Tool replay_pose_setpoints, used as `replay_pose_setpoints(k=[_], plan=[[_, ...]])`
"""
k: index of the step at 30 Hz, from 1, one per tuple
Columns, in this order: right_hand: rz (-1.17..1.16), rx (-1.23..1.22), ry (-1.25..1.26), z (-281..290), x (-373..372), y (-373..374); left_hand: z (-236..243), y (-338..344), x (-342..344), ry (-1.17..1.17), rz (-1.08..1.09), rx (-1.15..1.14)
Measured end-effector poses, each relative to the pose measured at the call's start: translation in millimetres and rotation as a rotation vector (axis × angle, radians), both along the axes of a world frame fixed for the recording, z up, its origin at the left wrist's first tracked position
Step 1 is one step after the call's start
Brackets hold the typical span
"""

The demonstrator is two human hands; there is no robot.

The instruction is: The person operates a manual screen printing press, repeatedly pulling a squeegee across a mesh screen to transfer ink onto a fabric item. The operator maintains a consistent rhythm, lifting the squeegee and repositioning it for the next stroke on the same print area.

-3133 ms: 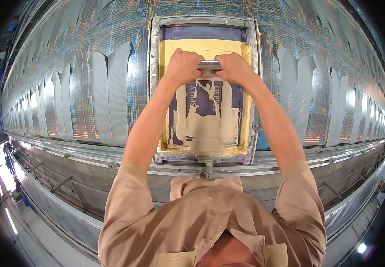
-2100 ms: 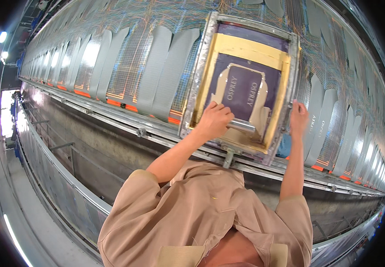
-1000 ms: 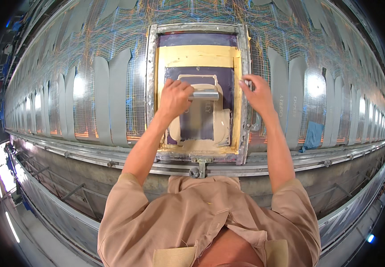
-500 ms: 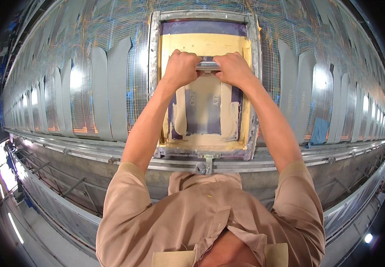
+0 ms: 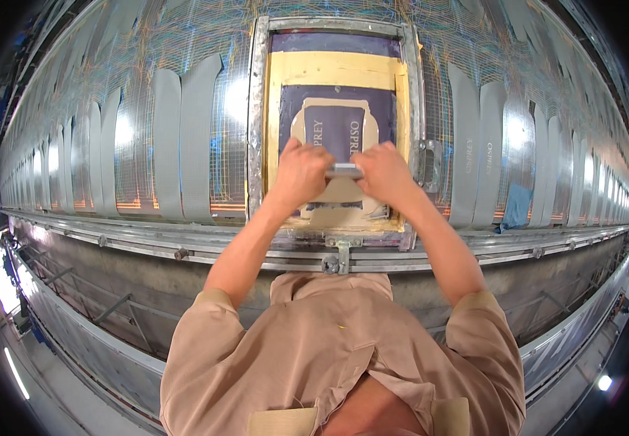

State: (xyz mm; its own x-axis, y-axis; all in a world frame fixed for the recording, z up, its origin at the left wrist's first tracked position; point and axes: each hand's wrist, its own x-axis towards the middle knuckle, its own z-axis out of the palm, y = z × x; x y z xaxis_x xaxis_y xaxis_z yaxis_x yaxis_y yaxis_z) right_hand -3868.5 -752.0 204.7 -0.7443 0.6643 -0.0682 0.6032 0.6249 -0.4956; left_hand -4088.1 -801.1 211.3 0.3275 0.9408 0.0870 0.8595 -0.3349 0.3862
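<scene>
A squeegee (image 5: 345, 171) with a pale metal handle lies crosswise in the near half of a screen-printing frame. Around its left end the fingers of my left hand (image 5: 303, 176) are closed, and my right hand (image 5: 387, 176) grips the other end. The frame (image 5: 259, 109) is worn grey metal, with wide yellow tape (image 5: 332, 69) bordering its dark purple mesh (image 5: 335, 43). Beige ink (image 5: 336, 216) spreads over the near part and outlines a purple, lettered area (image 5: 336, 123) beyond the squeegee. My hands hide the squeegee's blade edge.
Rows of grey cut pieces (image 5: 196, 145) lie on the long, ink-streaked table to both sides. A blue rag (image 5: 518, 206) rests near its front edge at the right. Metal rails (image 5: 132, 243) run along that edge, with a bracket (image 5: 343, 256) at the frame. A metal handle (image 5: 431, 166) stands right of the frame.
Both hands have drawn the squeegee from the far part of the screen toward my body. The far lettered area, covered by my hands before, is now exposed.
</scene>
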Motion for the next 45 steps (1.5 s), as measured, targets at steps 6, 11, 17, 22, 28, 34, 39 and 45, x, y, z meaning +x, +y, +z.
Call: replay_pose_setpoints(k=[6, 11, 17, 22, 28, 34, 39, 45], plan=[[-0.019, 0.05, 0.011, -21.7, -21.1, 128.3, -9.2, 128.7, -21.8, 0.074, -0.05, -0.025], [-0.087, -0.11, -0.032, -23.0, -32.6, 163.3, -19.9, 165.8, -29.1, 0.136, -0.024, -0.07], [-0.075, -0.059, -0.051, -17.0, -33.1, 152.5, -25.1, 155.4, -25.5, 0.064, -0.011, -0.026], [-0.016, -0.001, 0.011, -21.3, -18.4, 85.5, -20.0, 82.0, -12.8, 0.035, -0.025, -0.011], [-0.002, -0.04, 0.036, -4.3, 3.0, -44.0, -11.6, -51.5, 6.6, -0.009, 0.007, 0.012], [-0.601, 0.14, 0.271, -2.3, 60.5, 7.8, -1.0, -56.7, 8.5, 0.053, 0.01, 0.01], [-1.075, 0.025, 0.126, -82.5, 116.5, 32.3, -6.5, -60.1, 7.4, 0.032, 0.026, 0.04], [-1.161, -0.288, 0.353, -49.1, 102.1, 36.1, 6.2, -67.6, -9.7, -0.035, 0.044, 0.039]])
